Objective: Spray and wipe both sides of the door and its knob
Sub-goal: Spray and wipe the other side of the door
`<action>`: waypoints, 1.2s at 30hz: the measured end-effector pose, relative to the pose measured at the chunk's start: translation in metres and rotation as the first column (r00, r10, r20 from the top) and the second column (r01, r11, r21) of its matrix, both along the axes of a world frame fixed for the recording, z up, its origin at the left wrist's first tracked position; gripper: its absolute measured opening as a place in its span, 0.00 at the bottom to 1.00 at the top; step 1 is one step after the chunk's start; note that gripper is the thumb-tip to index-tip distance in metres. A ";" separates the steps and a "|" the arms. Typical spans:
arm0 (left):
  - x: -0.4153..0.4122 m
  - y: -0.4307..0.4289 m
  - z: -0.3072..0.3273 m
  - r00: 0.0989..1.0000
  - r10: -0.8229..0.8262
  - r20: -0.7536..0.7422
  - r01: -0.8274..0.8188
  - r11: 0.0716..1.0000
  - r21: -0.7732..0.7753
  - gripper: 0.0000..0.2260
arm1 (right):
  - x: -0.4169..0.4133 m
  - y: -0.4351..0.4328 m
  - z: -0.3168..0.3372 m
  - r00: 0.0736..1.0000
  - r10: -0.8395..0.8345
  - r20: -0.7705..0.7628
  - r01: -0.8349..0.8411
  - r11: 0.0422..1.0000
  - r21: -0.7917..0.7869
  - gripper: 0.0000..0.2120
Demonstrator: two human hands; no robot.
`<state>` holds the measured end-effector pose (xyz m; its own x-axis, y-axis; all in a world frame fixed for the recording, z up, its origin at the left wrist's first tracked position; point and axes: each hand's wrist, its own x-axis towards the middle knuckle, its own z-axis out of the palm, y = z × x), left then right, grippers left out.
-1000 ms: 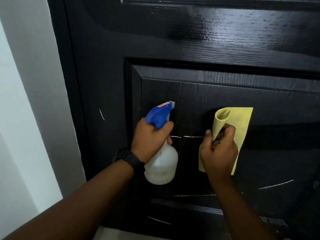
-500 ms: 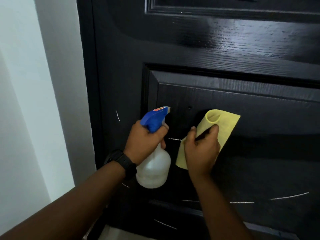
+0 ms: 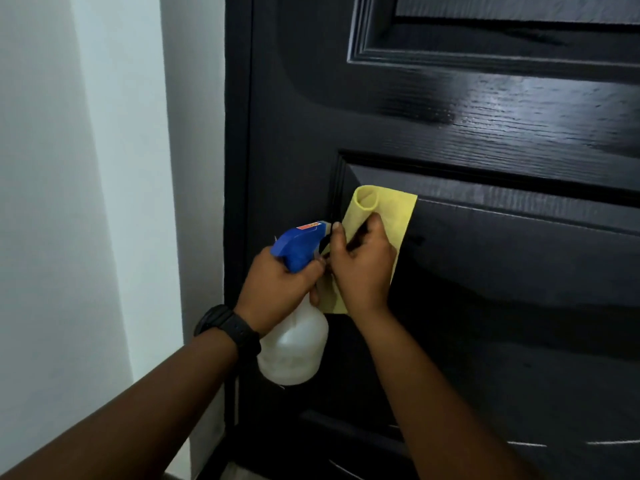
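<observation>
A black panelled door [image 3: 485,109] fills the right of the view; its knob is out of sight. My left hand [image 3: 277,289] grips the neck of a white spray bottle [image 3: 294,351] with a blue trigger head [image 3: 299,245], nozzle pointing at the door. My right hand [image 3: 363,265] holds a yellow cloth [image 3: 394,211] against the lower raised panel, at its left edge, fingers curled round a fold of it. The two hands touch or nearly touch.
A white wall [image 3: 86,202] runs along the left, meeting the door frame [image 3: 237,168]. Pale streaks [image 3: 526,444] mark the door low on the right. A black watch [image 3: 230,327] sits on my left wrist.
My right hand has slid the cloth left across the panel until it meets the spray bottle. The view has shifted left and up the door; the left hand keeps its grip.
</observation>
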<state>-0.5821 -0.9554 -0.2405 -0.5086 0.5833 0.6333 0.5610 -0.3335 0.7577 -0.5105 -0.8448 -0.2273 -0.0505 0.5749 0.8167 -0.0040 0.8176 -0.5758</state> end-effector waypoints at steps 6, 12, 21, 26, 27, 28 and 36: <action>-0.030 -0.028 -0.001 0.996 0.089 0.025 -0.087 0.994 -0.064 0.11 | -0.033 -0.007 0.002 0.990 0.107 0.089 -0.104 0.994 -0.033 0.14; -0.054 -0.042 -0.004 0.985 0.173 -0.001 -0.172 0.978 -0.120 0.13 | -0.032 -0.007 0.000 0.975 0.074 0.211 -0.089 0.994 0.062 0.12; -0.059 -0.046 -0.005 0.983 0.184 -0.002 -0.182 0.973 -0.144 0.03 | -0.055 -0.013 -0.003 0.933 0.092 0.349 -0.127 0.989 0.080 0.11; -0.059 -0.048 -0.004 0.984 0.180 0.009 -0.176 0.970 -0.170 0.06 | -0.059 -0.011 -0.005 0.933 0.107 0.344 -0.140 0.988 0.072 0.11; -0.060 -0.048 -0.005 0.982 0.188 0.009 -0.184 0.968 -0.170 0.05 | -0.058 -0.011 -0.005 0.935 0.098 0.341 -0.134 0.987 0.084 0.11; -0.060 -0.048 -0.005 0.981 0.193 0.007 -0.189 0.966 -0.175 0.04 | -0.057 -0.011 -0.004 0.937 0.078 0.340 -0.121 0.987 0.108 0.11; -0.060 -0.045 -0.012 0.972 0.236 0.015 -0.232 0.961 -0.150 0.09 | -0.068 -0.028 0.009 0.874 -0.020 0.486 -0.118 0.960 0.252 0.12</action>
<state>-0.6418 -1.0006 -0.2526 -0.6605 0.5307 0.5312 0.5848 -0.0801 0.8072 -0.5781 -0.8731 -0.2187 -0.4976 0.3260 0.8038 0.1716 0.9454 -0.2772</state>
